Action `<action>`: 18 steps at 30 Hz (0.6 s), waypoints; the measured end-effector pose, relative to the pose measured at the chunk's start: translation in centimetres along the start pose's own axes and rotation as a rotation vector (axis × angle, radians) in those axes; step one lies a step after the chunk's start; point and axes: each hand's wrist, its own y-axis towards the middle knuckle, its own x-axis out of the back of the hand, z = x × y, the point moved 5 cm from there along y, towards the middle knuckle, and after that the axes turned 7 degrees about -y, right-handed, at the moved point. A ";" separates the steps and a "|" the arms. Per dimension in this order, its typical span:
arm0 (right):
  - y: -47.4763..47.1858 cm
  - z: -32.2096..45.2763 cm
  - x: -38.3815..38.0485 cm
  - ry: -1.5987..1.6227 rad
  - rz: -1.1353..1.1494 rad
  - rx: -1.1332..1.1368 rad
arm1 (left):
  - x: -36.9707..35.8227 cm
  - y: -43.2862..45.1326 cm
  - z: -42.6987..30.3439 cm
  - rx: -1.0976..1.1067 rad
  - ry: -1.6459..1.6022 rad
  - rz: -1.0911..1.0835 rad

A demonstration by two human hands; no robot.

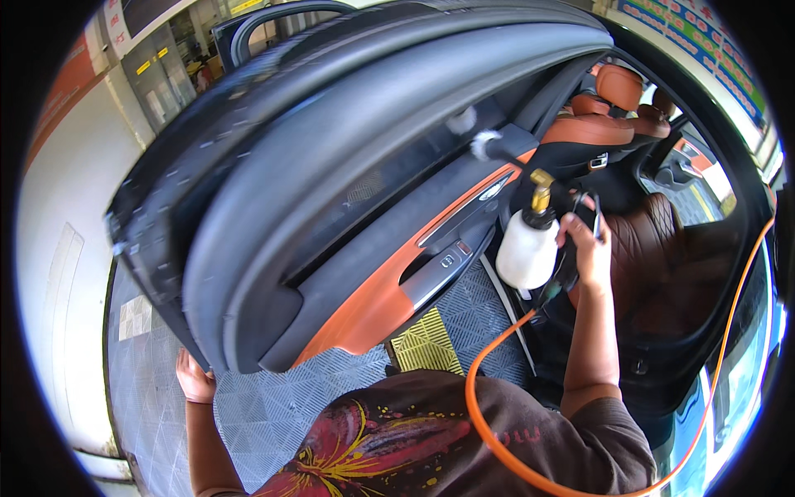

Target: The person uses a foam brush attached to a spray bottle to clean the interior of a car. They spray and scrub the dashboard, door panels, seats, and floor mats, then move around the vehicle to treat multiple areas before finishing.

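My right hand (587, 245) grips the handle of an air-powered cleaning gun with a brass fitting (541, 191). A white plastic bottle (528, 251) hangs beneath the gun. Its dark nozzle ends in a round white-bristled brush (486, 145), close to the upper inner panel of an opened car door (397, 211) and its window. Whether the bristles touch the door is unclear. At the lower left, my left hand (195, 379) holds the door's free edge, its fingers partly hidden. The door has black trim, an orange armrest (372, 298) and window switches (448, 259).
An orange air hose (475, 385) loops from the gun across my shirt and up the right side. Inside the car are a brown quilted seat (646, 248) and orange rear seats (587, 129). Grey floor tiles (298, 404) lie below; a white wall (68, 279) stands left.
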 end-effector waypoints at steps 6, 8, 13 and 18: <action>8.8 -3.6 4.8 -0.092 0.033 0.071 | 2.7 -2.1 -8.8 0.500 0.007 -0.286; 8.3 -3.8 5.6 -0.062 0.269 0.061 | 4.5 -1.0 -14.3 0.563 -0.121 -0.498; 4.6 -2.6 5.6 0.027 0.748 0.020 | 10.2 7.5 -25.7 0.458 0.133 -0.673; 3.7 -3.9 0.4 -0.013 1.109 0.033 | 11.1 16.8 -26.8 0.255 -0.168 -0.996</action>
